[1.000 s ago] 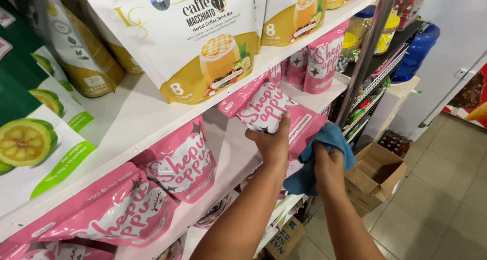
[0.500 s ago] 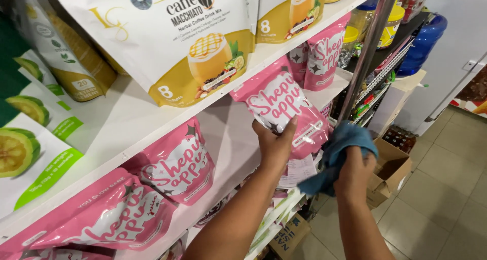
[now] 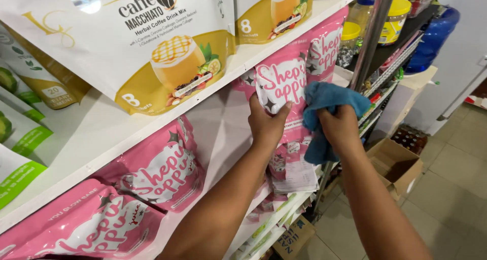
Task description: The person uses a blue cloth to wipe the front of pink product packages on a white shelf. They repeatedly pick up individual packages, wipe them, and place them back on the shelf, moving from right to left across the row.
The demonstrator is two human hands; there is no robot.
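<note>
Since the frame half a second back, I note the pink pouch [image 3: 280, 90] has gone from tilted to upright, and the blue cloth [image 3: 324, 113] now presses against its right edge. Left hand [image 3: 267, 125] grips the pouch from below, thumb across the front, fingers wrapped behind. Right hand [image 3: 339, 129] is closed on the bunched cloth (soft, terry-like, I think; the weave is too blurred to be sure). The pouch is glossy plastic, held in front of the white shelf [image 3: 101, 138], beneath the cream-and-gold bags [image 3: 152, 47].
</note>
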